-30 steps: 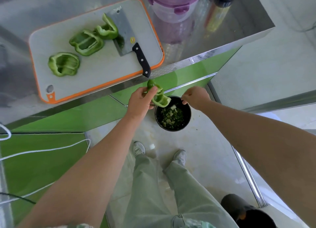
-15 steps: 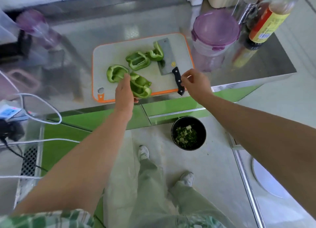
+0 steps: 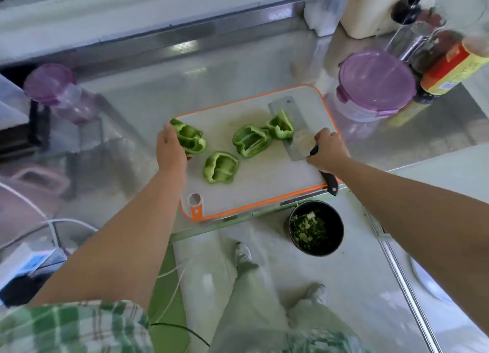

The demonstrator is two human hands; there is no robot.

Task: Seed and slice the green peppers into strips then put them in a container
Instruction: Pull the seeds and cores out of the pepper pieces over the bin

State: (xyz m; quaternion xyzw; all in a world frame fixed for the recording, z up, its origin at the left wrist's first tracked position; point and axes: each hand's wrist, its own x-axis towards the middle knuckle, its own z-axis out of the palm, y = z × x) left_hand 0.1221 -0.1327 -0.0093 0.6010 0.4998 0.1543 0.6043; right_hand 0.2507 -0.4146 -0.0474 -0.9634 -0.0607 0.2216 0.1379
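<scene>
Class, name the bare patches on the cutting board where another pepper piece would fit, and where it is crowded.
Bare: the near strip of the cutting board, from the near pepper piece to the cleaver handle; also the far middle. Crowded: far right, where two pepper pieces bunch at the blade.

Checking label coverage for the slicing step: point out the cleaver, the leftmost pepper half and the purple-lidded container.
cleaver [image 3: 300,144]: head view, bare flat of the blade.
leftmost pepper half [image 3: 191,138]: head view, its hollow inner side.
purple-lidded container [image 3: 377,82]: head view, centre of the lid.
</scene>
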